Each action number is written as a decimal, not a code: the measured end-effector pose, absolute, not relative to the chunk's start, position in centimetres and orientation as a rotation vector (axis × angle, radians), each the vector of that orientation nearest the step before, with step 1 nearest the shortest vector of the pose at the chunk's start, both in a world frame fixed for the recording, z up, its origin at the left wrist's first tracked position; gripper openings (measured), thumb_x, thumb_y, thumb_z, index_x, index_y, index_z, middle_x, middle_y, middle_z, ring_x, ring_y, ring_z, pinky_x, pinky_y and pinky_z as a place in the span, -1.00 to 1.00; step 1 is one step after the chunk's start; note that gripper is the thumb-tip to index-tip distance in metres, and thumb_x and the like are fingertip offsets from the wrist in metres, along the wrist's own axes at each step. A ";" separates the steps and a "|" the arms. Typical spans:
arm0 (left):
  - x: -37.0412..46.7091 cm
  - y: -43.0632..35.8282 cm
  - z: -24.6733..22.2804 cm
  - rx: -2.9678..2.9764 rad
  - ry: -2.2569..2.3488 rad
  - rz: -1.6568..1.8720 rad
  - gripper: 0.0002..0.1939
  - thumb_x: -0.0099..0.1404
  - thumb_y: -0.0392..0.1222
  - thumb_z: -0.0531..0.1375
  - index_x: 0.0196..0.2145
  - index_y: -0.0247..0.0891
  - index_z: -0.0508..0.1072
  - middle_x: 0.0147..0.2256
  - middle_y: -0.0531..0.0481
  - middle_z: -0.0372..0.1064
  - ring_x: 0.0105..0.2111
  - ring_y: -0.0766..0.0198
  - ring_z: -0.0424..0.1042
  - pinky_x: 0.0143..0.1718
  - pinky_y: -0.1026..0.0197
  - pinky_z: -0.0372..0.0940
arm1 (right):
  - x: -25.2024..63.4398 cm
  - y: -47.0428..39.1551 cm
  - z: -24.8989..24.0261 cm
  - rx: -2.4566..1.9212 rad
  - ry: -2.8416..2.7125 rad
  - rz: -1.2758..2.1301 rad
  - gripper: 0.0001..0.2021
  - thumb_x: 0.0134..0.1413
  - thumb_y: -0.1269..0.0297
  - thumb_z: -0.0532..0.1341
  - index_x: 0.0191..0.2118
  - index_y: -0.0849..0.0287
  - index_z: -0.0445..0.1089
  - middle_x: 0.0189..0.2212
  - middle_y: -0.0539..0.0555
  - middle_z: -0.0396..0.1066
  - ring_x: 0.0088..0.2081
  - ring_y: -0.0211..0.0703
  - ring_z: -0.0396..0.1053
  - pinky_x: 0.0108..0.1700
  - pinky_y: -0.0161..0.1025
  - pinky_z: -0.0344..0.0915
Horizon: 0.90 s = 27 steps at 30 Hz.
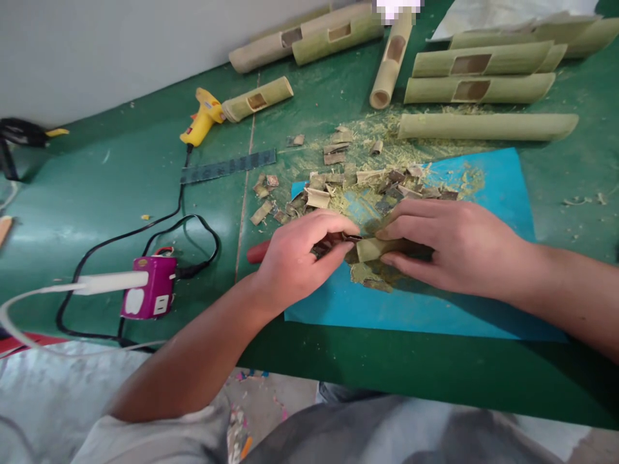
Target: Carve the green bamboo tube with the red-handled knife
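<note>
My left hand (309, 252) is closed with thumb and forefinger around small dark-brown bamboo pieces (333, 245), partly hidden by the fingers. A red handle-like thing (258, 251) pokes out behind this hand; the rest of it is covered. Just to the right, my right hand (449, 240) grips a short, curved pale-green bamboo piece (371, 249) between thumb and fingers. The fingertips of both hands nearly meet over a blue sheet (348, 309). Bamboo scraps (372, 283) lie under them, and more cut bamboo chips (319, 196) with shavings are scattered just beyond.
Bamboo tubes with cut windows (478, 90) lie at the back right, others (333, 35) by the wall. A yellow glue gun (203, 119) touches a short tube (258, 100). A purple power adapter (149, 288) with cables sits left, near a dark strip (227, 167).
</note>
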<state>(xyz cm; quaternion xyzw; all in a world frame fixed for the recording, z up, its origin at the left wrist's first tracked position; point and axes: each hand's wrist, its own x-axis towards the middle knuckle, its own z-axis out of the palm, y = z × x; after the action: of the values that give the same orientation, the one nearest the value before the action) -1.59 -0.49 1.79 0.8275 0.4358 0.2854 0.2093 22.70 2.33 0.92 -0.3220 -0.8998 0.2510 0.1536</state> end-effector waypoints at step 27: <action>-1.8 -0.6 1.6 2.264 1.056 0.905 -0.89 0.28 -0.33 0.33 -0.27 -0.23 0.46 -0.17 -0.08 0.54 -0.14 0.22 0.55 -0.10 0.18 0.48 | 22.8 2.2 0.8 -0.893 -2.591 0.682 -0.74 0.28 0.19 0.13 -0.12 0.19 0.51 -0.25 0.16 0.45 -0.24 -0.07 0.41 -0.26 -0.18 0.23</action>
<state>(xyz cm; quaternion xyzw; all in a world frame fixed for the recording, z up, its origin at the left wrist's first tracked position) -1.81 -0.57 1.61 0.8271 0.3859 0.3308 0.2398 22.79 2.21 0.76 -0.3122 -0.9060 0.2383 0.1581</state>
